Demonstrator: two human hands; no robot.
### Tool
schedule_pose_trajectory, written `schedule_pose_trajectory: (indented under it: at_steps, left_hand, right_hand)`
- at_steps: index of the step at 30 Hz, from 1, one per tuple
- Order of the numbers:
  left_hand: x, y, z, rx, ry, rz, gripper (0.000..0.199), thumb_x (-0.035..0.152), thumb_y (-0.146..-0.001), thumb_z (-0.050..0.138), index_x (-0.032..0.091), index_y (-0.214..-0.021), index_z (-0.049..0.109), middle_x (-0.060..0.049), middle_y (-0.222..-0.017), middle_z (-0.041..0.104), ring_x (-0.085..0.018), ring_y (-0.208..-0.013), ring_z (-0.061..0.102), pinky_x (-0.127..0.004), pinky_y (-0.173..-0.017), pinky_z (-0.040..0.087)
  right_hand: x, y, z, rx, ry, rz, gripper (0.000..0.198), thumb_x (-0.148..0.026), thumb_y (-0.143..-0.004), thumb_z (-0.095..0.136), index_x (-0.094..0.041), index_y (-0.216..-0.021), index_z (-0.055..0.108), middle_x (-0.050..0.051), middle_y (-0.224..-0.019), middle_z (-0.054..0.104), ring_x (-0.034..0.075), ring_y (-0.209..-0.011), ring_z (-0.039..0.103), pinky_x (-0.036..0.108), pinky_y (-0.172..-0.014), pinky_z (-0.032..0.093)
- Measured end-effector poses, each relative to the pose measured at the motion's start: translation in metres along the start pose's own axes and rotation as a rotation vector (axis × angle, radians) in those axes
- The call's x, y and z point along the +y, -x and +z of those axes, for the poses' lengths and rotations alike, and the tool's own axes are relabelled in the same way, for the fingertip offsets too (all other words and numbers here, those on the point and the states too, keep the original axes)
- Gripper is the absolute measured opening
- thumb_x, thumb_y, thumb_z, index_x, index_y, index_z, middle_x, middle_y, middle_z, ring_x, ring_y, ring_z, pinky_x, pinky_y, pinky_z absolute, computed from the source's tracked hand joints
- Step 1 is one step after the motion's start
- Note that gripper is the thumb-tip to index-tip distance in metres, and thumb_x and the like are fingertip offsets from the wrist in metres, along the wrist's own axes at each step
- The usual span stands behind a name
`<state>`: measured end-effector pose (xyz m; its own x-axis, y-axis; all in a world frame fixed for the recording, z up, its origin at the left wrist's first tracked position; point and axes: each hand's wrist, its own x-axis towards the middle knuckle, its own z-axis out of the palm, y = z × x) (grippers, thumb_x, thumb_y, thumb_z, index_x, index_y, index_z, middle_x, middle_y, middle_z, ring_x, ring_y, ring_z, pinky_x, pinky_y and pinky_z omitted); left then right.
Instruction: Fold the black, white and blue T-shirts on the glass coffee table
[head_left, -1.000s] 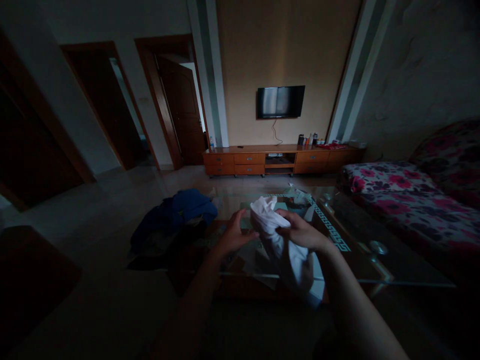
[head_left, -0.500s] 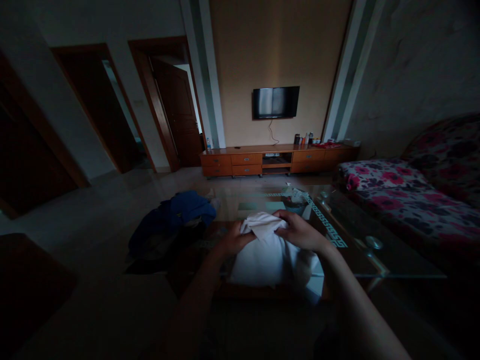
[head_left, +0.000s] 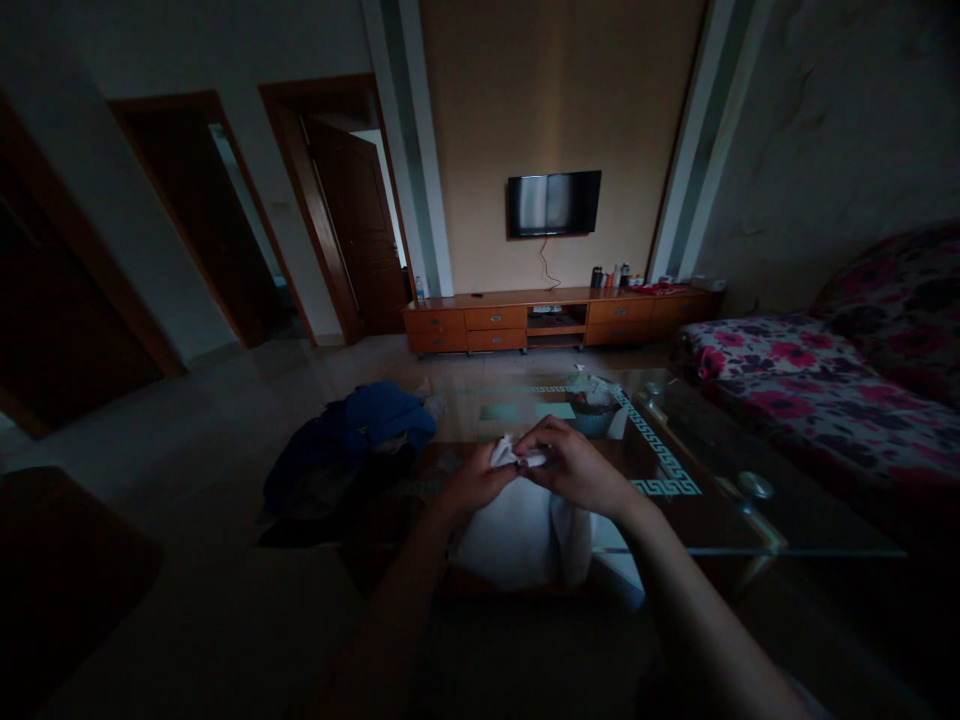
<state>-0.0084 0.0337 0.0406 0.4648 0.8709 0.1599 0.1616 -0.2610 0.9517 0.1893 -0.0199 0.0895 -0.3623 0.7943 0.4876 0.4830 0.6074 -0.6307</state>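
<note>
A white piece of clothing (head_left: 514,535) hangs from both hands over the near edge of the glass table (head_left: 810,535); its exact kind is hard to make out in the dim light. My left hand (head_left: 478,480) is closed on the bunched top from the left. From the right, my right hand (head_left: 574,465) pinches the same gathered part, its fingers close to the left thumb. The lower part of the cloth falls loose beneath the hands. To the left, a heap of blue and dark clothes (head_left: 375,425) lies on the table.
A small basket (head_left: 594,418) with things in it stands behind my right hand. Beyond the table are a low wooden cabinet (head_left: 495,320) and a wall-mounted television (head_left: 553,204). A floral sofa (head_left: 810,375) is on the right; an ajar door (head_left: 360,225) is at the back left.
My hands have come closer together, the right one moving left, and the top of the white clothing is bunched tighter. Its right side has drawn inward.
</note>
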Motion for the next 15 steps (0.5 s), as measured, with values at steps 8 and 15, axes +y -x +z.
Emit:
schedule_pose_trajectory:
  at_steps: [8,15]
  left_hand:
    - [0.01,0.005,0.002,-0.067,-0.017,-0.04,0.032,0.036,-0.078,0.074,0.015,-0.102,0.069,-0.002,-0.088,0.069,-0.02,-0.085,0.062,-0.027,-0.073,0.047]
    - [0.003,0.008,-0.001,-0.081,-0.08,-0.146,0.044,0.043,-0.078,0.071,0.016,-0.112,0.069,-0.006,-0.103,0.072,-0.027,-0.101,0.063,-0.032,-0.084,0.047]
  right_hand:
    - [0.009,0.003,0.001,-0.072,-0.014,-0.024,0.049,-0.011,-0.073,0.071,-0.023,-0.12,0.064,0.004,-0.105,0.065,0.018,-0.094,0.06,0.029,-0.08,0.048]
    - [0.011,0.004,-0.009,-0.11,-0.01,0.052,0.015,-0.018,-0.081,0.071,-0.02,-0.096,0.071,0.003,-0.093,0.069,0.016,-0.082,0.063,0.027,-0.074,0.048]
